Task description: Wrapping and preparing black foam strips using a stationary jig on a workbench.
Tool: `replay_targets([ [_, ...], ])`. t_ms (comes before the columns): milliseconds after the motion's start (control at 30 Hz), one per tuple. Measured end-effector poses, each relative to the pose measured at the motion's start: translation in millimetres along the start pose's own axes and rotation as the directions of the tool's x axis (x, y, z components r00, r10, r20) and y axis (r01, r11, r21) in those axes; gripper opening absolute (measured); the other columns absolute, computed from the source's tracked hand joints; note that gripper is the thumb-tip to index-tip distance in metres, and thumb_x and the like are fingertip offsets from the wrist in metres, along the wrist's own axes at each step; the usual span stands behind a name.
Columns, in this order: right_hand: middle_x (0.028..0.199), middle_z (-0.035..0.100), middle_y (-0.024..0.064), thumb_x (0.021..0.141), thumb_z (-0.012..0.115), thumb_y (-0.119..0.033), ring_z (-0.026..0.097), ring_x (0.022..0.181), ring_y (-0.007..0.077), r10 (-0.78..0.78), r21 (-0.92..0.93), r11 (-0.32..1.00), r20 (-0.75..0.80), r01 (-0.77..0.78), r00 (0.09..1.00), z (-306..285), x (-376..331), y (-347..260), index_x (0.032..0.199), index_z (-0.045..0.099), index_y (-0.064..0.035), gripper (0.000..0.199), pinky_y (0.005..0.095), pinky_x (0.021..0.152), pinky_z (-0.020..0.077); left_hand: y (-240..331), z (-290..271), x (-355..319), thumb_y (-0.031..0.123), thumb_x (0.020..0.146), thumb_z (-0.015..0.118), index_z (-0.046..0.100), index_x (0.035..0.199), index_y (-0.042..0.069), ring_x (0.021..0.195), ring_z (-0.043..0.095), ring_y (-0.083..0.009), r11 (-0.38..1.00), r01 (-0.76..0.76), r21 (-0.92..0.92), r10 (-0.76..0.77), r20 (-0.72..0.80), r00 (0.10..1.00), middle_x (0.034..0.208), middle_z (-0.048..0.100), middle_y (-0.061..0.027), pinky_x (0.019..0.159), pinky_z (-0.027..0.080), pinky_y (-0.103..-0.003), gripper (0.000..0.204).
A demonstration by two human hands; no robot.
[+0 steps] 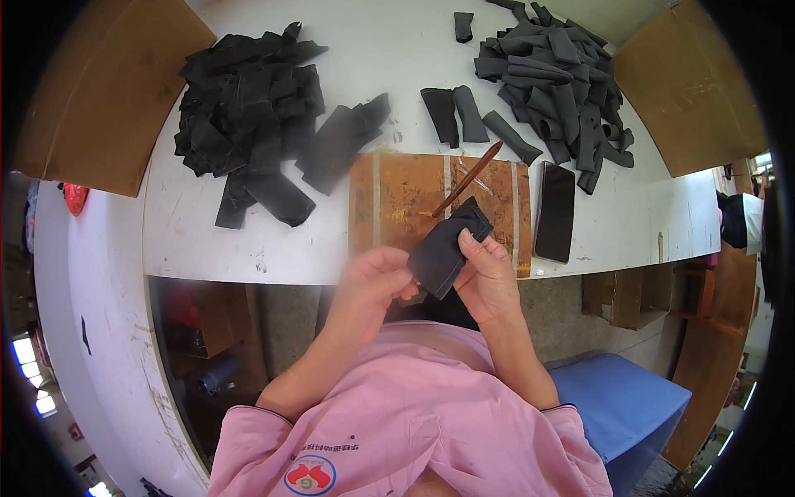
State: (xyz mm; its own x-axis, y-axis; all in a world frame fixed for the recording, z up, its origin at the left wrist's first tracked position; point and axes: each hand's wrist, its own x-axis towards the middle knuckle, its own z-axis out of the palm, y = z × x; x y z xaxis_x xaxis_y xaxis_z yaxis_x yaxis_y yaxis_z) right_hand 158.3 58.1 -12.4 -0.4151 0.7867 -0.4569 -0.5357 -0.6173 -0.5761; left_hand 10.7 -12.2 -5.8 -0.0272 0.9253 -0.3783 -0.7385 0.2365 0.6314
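In front of my chest, just over the table's near edge, I hold a black fabric piece [443, 253] with a stitched seam. My right hand [489, 277] grips its right side, the thumb pressed on top. At the lower left edge, my left hand [377, 277] is closed, fingertips on the cloth; this hand is slightly blurred. Just beyond the cloth, a brown tapered stick [470, 176] slants over a worn brown board [397, 186] with tape strips.
Black fabric pieces [248, 99] are heaped at the left; rolled or tube-like dark pieces [551, 79] are piled at the right. A phone [555, 211] lies right of the board. Cardboard sheets [108, 91] flank the table. Below right is a blue-topped stool or box [617, 402].
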Motion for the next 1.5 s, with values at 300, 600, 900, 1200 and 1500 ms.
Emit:
replay_targets([
  [300, 0.073, 0.06, 0.0047, 0.082, 0.056, -0.017, 0.056, 0.059, 0.0106, -0.173, -0.546, 0.821, 0.036, 0.164, 0.984, 0.9, -6.6, 1.3, 0.085, 0.058, -0.001, 0.016, 0.0272, 0.049, 0.0447, -1.7, 11.5, -2.0, 0.002, 0.077, 0.056, 0.056, 0.083, -0.001, 0.06, 0.05, -0.0049, 0.89, -0.22, 0.4, 0.282, -0.103, 0.954, 0.07, 0.057, -0.0018, 0.057, 0.042, -0.02, 0.007],
  [600, 0.078, 0.053, 0.0104, 0.068, 0.064, -0.004, 0.055, 0.063, 0.0199, -0.465, -0.764, 0.051, 0.551, 0.643, 0.693, 27.1, -21.1, -7.2, 0.09, 0.057, -0.0003, 0.022, 0.0284, 0.051, 0.0438, 4.3, 33.4, 3.5, -0.002, 0.068, 0.057, 0.055, 0.078, -0.001, 0.057, 0.057, -0.0237, 0.187, -0.422, 0.887, 0.647, 0.212, 0.733, 0.064, 0.056, -0.0123, 0.05, 0.044, -0.03, 0.01],
  [900, 0.068, 0.052, 0.0124, 0.065, 0.058, 0.004, 0.052, 0.053, 0.0249, -0.575, -0.735, -0.382, 0.664, 0.56, 0.478, 30.8, 6.5, 12.4, 0.074, 0.056, 0.0008, 0.01, 0.0304, 0.05, 0.0436, -8.9, 28.8, 12.2, -0.004, 0.068, 0.057, 0.054, 0.08, 0.001, 0.055, 0.057, -0.0251, -0.054, -0.438, 0.897, 0.8, 0.301, 0.518, 0.066, 0.057, -0.0115, 0.049, 0.045, -0.032, 0.013],
  [1200, 0.069, 0.054, 0.0047, 0.072, 0.06, 0.002, 0.049, 0.054, 0.0108, -0.163, -0.33, 0.918, 0.193, 0.22, 0.968, 21.4, -1.8, -5.4, 0.083, 0.06, 0.0032, 0.011, 0.0207, 0.048, 0.0386, 25.7, 18.6, 13.0, -0.004, 0.073, 0.052, 0.048, 0.092, 0.001, 0.05, 0.04, -0.0008, 0.991, -0.02, -0.133, 0.054, 0.257, 0.965, 0.074, 0.056, -0.0029, 0.042, 0.025, -0.015, 0.021],
  [1500, 0.062, 0.048, 0.0002, 0.081, 0.055, -0.011, 0.042, 0.053, 0.009, 0.13, -0.023, 0.992, 0.178, -0.128, 0.975, 22.6, -4.1, 3.7, 0.08, 0.054, -0.0035, 0.008, 0.021, 0.049, 0.0327, 1.5, 27.9, 25.0, -0.004, 0.071, 0.051, 0.054, 0.087, -0.003, 0.059, 0.053, -0.0082, 0.762, -0.315, 0.566, 0.468, -0.145, 0.872, 0.07, 0.058, -0.0062, 0.052, 0.044, -0.021, 0.016],
])
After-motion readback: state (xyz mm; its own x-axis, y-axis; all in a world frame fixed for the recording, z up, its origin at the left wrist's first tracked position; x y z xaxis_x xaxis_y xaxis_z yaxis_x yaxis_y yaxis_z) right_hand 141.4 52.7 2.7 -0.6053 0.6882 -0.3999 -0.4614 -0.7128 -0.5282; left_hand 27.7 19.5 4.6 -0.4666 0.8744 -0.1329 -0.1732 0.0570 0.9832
